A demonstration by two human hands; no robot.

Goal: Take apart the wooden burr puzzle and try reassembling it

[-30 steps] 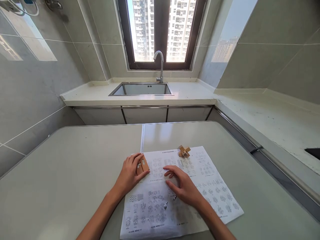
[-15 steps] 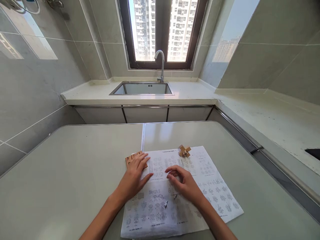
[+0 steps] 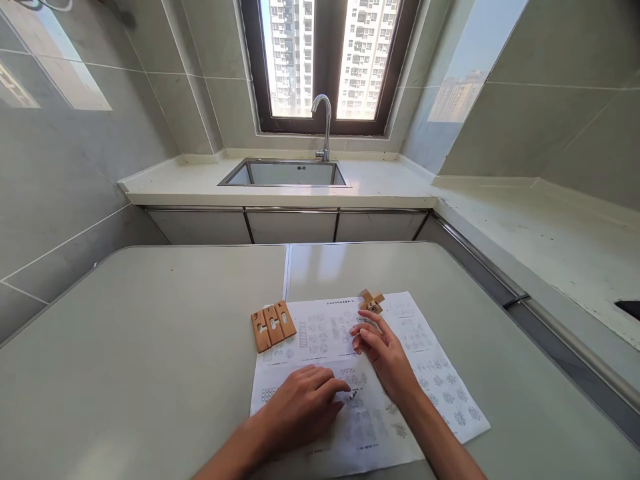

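Observation:
A white sheet printed with puzzle diagrams (image 3: 420, 360) lies on the grey table (image 3: 150, 360). Three flat wooden puzzle pieces (image 3: 273, 325) lie side by side at the sheet's upper left corner. An assembled wooden cross puzzle (image 3: 371, 302) stands at the sheet's top edge. My left hand (image 3: 305, 403) rests palm down on the sheet's lower middle, holding nothing. My right hand (image 3: 383, 350) hovers over the sheet with its fingers spread, the fingertips just short of the cross puzzle and not touching it.
Beyond the table a counter holds a steel sink (image 3: 285, 175) with a tap (image 3: 323, 123) under a window. Another counter (image 3: 550, 233) runs along the right, with a metal rail (image 3: 500, 283) close to the table's right edge.
My left hand let go of the three wooden pieces and drew back onto the sheet. My right hand moved up toward the cross puzzle.

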